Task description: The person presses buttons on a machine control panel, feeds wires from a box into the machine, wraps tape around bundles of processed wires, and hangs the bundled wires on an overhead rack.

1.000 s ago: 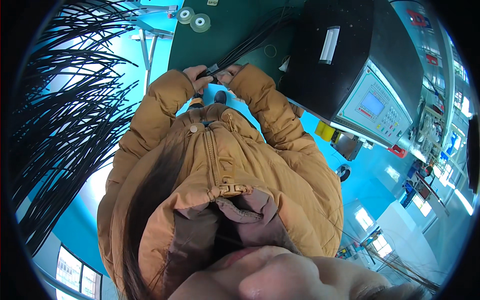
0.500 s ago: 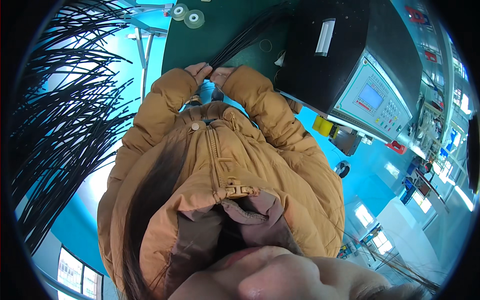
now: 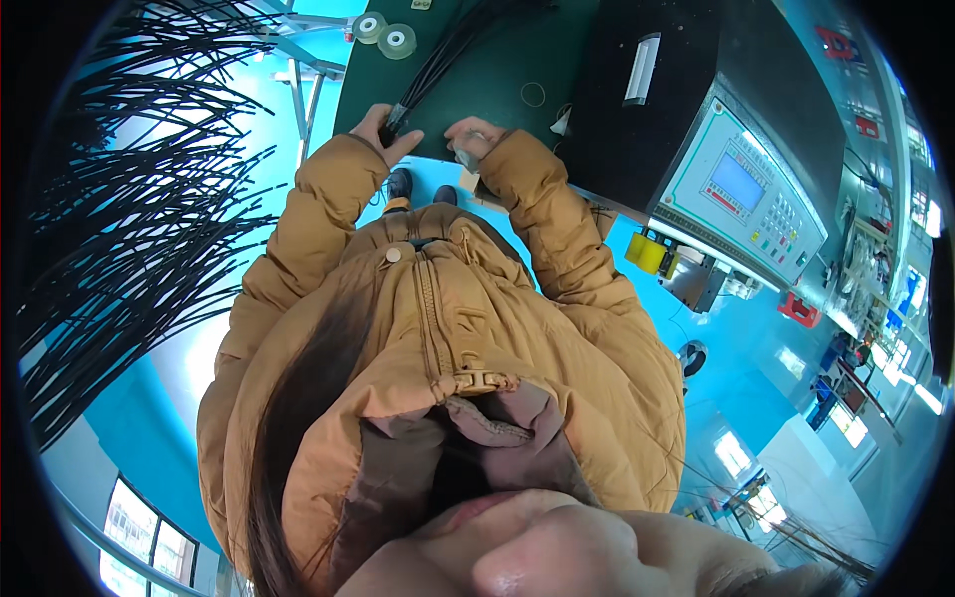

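A bundle of thin black cables lies across the green tabletop, its near end in my left hand. The fingers curl round that end, with the thumb reaching out to the right. Just above the hand, a shiny pale band circles the bundle. My right hand is apart from the bundle, at the table's front edge. Its fingers are bent around a small, pale, partly see-through thing that I cannot make out.
On my right stands a black machine with a control panel and a yellow part below. Two tape rolls sit at the back left of the green table. Many loose black cables hang on the left.
My hands, close together before, are now apart. The right hand has moved right, away from the bundle. The left thumb has spread, and the pale band on the bundle shows.
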